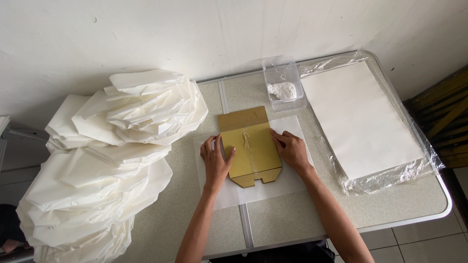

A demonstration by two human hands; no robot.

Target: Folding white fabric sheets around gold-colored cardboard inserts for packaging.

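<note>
A small packing workshop: folding table (pixel 390 214), stacked white paper bags (pixel 112 160).

Gold template (pixel 251 146): card, faint sheen | sheet beneath (pixel 287 182): thin matt white paper | stack wrap (pixel 385 178): glossy clear plastic | tub (pixel 282 83): clear plastic | table (pixel 292 214): speckled, smooth

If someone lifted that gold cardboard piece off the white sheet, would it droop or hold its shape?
The gold cardboard piece would probably hold flat: it lies with crisp edges and cut tabs under the left hand and right hand. It likely bends at the crease near its top flap. It looks thin, so probably light, and may slide easily on the white sheet.
</note>
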